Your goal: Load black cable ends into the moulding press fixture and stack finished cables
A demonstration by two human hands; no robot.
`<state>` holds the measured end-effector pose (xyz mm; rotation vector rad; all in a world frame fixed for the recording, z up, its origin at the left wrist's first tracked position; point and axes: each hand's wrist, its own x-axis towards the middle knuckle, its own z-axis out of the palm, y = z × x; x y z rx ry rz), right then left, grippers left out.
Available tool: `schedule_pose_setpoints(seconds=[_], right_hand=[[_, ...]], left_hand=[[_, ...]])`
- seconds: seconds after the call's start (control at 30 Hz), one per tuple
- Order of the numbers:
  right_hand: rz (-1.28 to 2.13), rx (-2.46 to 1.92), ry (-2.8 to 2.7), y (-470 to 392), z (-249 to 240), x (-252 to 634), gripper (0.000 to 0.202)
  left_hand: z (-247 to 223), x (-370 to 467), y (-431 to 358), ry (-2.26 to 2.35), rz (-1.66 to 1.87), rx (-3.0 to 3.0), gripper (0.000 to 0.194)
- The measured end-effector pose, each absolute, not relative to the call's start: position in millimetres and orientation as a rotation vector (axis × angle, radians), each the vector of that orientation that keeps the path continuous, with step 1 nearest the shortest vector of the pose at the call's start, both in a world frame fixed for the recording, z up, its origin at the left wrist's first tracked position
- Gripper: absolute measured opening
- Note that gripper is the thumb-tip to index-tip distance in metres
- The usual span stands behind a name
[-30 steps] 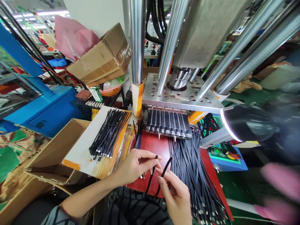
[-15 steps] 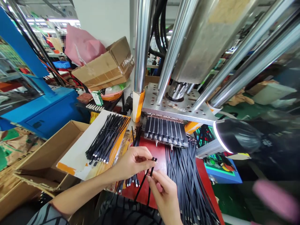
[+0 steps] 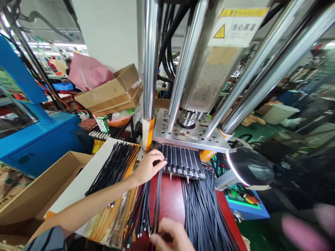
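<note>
My left hand (image 3: 148, 167) pinches the upper ends of two thin black flat cables (image 3: 158, 195) at the left end of a slotted metal fixture (image 3: 184, 162). The fixture sits under the press plate, with black strips lying side by side in its slots. Close to the bottom edge, my right hand (image 3: 172, 234) is closed around the lower part of the same cables, its fingers partly cut off and slightly blurred. On the red work surface (image 3: 172, 202), a loose bunch of cables (image 3: 143, 212) lies left of them and a larger bunch (image 3: 202, 212) lies right.
Above the fixture are the press's steel plate (image 3: 191, 136) and upright rods. A ringed lamp (image 3: 248, 167) stands at right by a blue control box (image 3: 248, 205). At left, a white board (image 3: 75, 188) bears a cable bundle, beside an open carton (image 3: 49, 188).
My left hand has moved forward to the fixture with the cable ends. My right hand has dropped back toward me along the cables. The camera view has tilted up slightly.
</note>
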<state>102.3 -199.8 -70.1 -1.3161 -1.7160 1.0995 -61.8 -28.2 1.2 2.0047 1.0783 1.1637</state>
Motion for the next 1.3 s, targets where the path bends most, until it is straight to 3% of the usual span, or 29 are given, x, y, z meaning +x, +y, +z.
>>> schedule_pose_setpoints(seconds=[0.2,0.4,0.57,0.77,0.93,1.07,1.17,1.3], right_hand=[[0.963,-1.260,-1.817,-42,13,140,0.044],[0.993,-1.245,-1.890,33,2,124,0.042],[0.955,-1.273,-1.888,42,-5,123,0.033],[0.942,-1.254,-1.866,45,-14,128,0.035],[0.937,-1.276,-1.829,51,-23,130,0.044],[0.755,-1.398,-1.818,47,-20,126,0.034],[0.583,-1.438,-1.843,24,-12,130,0.028],[0.277,-1.484,-2.202,-15,-3,137,0.045]], left_hand=[[-29,-46,43,1.232,1.297,1.934,0.021],[-34,-79,6,1.105,1.178,2.218,0.037],[-39,-106,-12,0.641,0.774,2.892,0.047],[-41,-94,-11,0.803,0.709,3.022,0.044],[-42,-78,-26,0.983,0.701,3.064,0.056],[-43,-65,-40,1.193,0.627,3.043,0.053],[-42,-60,-51,1.316,0.502,3.032,0.060],[-32,-61,-53,1.259,0.364,2.950,0.076]])
